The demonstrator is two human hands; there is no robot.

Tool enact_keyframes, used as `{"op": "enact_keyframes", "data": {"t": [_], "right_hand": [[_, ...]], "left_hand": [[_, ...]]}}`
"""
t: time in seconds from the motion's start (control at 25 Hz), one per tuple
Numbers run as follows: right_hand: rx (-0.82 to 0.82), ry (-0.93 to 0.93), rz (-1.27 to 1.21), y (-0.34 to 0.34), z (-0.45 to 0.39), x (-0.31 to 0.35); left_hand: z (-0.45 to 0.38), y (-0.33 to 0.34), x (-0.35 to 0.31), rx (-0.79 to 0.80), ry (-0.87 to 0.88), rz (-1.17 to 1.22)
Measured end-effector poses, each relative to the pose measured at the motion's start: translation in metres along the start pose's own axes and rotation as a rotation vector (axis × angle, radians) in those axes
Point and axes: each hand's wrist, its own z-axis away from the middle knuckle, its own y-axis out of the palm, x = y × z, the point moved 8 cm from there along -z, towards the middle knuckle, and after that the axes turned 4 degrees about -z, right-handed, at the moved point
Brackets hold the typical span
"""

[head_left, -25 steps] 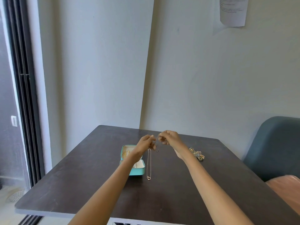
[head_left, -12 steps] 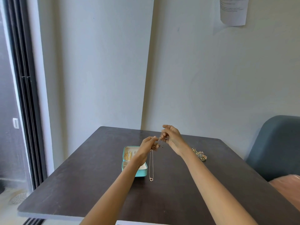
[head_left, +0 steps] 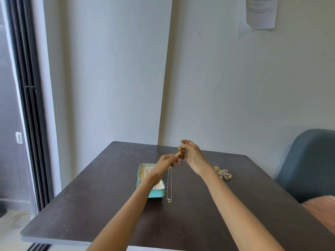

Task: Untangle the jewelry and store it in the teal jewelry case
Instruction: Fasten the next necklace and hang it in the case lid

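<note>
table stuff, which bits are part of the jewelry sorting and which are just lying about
Part of the job:
- thin rose-gold chain necklace, pinched by left hand and right hand
- open teal jewelry case
- tangled pile of metal jewelry

Just there:
- blue-grey upholstered chair
- white paper sheet on wall

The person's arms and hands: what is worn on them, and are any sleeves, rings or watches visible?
Both forearms are bare up to the frame's bottom edge; no sleeve shows. The left hand and right hand wear no glove. No watch or bracelet shows on either wrist. Rings on the fingers are too small to tell.
</note>
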Motion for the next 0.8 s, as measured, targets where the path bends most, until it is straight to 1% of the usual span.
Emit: {"op": "enact_keyframes", "data": {"t": [0.24, 0.32, 0.48, 0.56, 0.72, 0.8], "right_hand": [[-0.003, -0.008, 0.043, 0.001, -0.003, -0.003], [-0.004, 0.0, 0.058, 0.001, -0.004, -0.006], [0.018, 0.0, 0.13, 0.003, -0.003, -0.002], [0.028, -0.001, 0.188, 0.005, -0.004, 0.0], [0.006, 0.006, 0.349, 0.002, -0.005, 0.0], [0.018, 0.003, 0.4, 0.002, -0.007, -0.003]], "left_hand": [[-0.005, -0.009, 0.004, -0.044, -0.043, 0.084], [-0.007, -0.012, 0.003, -0.051, -0.051, 0.061], [-0.004, -0.009, -0.004, 0.025, -0.061, -0.034], [-0.005, -0.014, -0.004, 0.01, -0.055, -0.067], [-0.009, -0.033, -0.009, -0.111, 0.041, -0.025], [-0.009, -0.034, -0.015, -0.117, 0.094, -0.04]]}}
